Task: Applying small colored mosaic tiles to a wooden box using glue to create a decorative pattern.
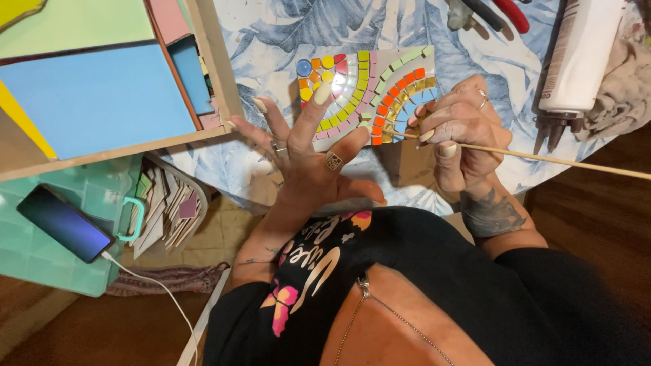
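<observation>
Mosaic panel (366,91) lying flat on the leaf-patterned bench (271,41), showing curved rainbow bands of small square tiles in orange, yellow, green and pink, plus one round blue piece at its upper left corner. Running long axis roughly left to right, far end tilting slightly up. One thin wooden stick (542,157) pointing its tip at the panel's lower edge, being pinched in the closed right hand (461,129). Left hand (305,146) spreading wide open, fingertips resting on the tiles, gripping nothing. One white tube (583,54) lying at the right.
</observation>
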